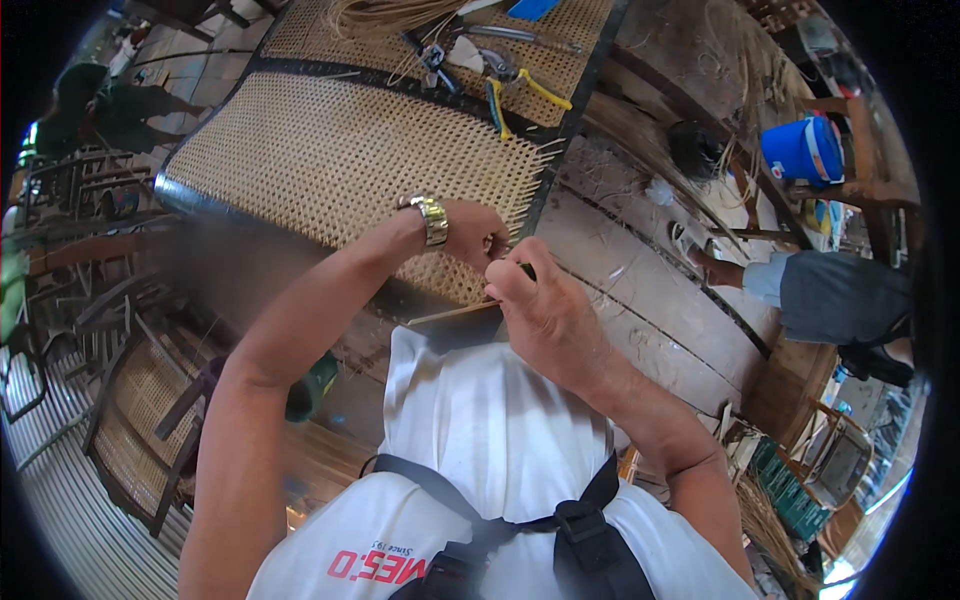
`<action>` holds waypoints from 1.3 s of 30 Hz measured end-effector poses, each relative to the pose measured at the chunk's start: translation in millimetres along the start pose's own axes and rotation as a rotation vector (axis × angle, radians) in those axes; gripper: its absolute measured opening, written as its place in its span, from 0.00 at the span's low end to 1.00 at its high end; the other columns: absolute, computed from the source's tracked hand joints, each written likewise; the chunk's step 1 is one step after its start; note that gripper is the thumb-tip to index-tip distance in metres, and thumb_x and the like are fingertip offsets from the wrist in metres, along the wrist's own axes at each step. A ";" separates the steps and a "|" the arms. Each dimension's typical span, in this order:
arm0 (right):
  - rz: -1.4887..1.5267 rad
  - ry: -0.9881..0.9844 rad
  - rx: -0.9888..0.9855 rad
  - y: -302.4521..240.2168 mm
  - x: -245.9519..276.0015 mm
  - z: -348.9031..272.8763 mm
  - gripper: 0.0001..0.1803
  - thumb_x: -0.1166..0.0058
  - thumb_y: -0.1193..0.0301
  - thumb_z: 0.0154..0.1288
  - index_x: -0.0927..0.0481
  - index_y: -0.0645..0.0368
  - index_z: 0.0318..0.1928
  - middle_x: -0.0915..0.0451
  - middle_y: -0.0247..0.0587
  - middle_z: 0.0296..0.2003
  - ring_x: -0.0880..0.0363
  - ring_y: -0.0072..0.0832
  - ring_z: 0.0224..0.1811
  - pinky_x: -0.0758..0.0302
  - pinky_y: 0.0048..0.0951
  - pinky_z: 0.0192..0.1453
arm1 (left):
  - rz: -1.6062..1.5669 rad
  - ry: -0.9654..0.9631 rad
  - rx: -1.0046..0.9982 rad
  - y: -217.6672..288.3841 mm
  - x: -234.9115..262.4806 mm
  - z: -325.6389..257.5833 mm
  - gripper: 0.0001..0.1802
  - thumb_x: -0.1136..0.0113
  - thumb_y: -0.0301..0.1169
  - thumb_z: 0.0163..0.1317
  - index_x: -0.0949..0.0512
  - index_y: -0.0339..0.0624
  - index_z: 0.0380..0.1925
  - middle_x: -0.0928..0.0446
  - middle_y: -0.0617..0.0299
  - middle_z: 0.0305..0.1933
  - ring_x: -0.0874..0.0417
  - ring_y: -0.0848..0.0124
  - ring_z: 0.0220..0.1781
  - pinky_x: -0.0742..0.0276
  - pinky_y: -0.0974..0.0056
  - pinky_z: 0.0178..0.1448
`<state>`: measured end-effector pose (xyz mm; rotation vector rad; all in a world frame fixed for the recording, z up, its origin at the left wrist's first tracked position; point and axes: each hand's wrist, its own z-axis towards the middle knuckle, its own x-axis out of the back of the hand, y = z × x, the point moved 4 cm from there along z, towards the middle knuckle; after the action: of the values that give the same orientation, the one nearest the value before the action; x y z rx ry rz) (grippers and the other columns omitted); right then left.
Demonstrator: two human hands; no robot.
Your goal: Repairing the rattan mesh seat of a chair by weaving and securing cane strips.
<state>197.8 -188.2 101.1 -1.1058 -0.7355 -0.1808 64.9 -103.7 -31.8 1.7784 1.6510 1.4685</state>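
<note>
A woven cane panel (370, 150) in a dark frame lies before me, with loose cane ends (535, 170) sticking out along its right edge. My left hand (476, 235), wearing a metal watch (433, 220) at the wrist, is curled closed at the panel's near right corner; what its fingers pinch is hidden. Right beside it, my right hand (550, 310) is closed around a small tool whose dark, yellowish end (527, 270) shows above the fist. Most of that tool is covered by the fingers. A thin cane strip (450, 315) runs along the near edge.
On the panel's far part lie pliers with yellow and blue handles (540, 88), a black-handled tool (432, 65), a metal-shafted tool (525, 38) and a cane bundle (390, 14). Chair frames (140, 420) crowd the left. Rightward are a blue bucket (803, 150) and another person's leg (725, 270).
</note>
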 end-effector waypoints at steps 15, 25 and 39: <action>0.226 0.070 -0.043 11.5 -3.3 -3.3 0.15 0.38 0.71 0.69 0.26 0.60 0.51 0.24 0.42 0.37 0.23 0.33 0.29 0.26 0.34 0.33 | -0.194 -0.332 0.180 -1.6 9.9 10.3 0.14 0.21 0.41 0.51 0.16 0.47 0.29 0.18 0.68 0.23 0.20 0.78 0.26 0.27 0.69 0.29; 0.511 0.357 -0.426 17.4 83.8 -17.7 0.17 0.41 0.58 0.74 0.21 0.60 0.45 0.26 0.24 0.24 0.33 0.11 0.23 0.36 0.17 0.26 | -0.102 -0.361 0.242 1.5 -1.0 8.9 0.12 0.25 0.37 0.55 0.19 0.44 0.30 0.17 0.65 0.25 0.18 0.73 0.26 0.23 0.65 0.29; 0.867 0.531 -0.762 99.7 28.2 -79.2 0.14 0.39 0.60 0.73 0.22 0.59 0.42 0.24 0.28 0.29 0.33 0.14 0.23 0.38 0.18 0.25 | -0.035 -0.009 0.109 37.6 4.6 -30.7 0.18 0.35 0.40 0.58 0.15 0.43 0.45 0.15 0.59 0.33 0.17 0.67 0.33 0.24 0.62 0.39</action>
<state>302.4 -204.3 25.0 -1.9002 0.3700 0.0034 60.2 -122.9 12.8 1.7996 1.7802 1.3781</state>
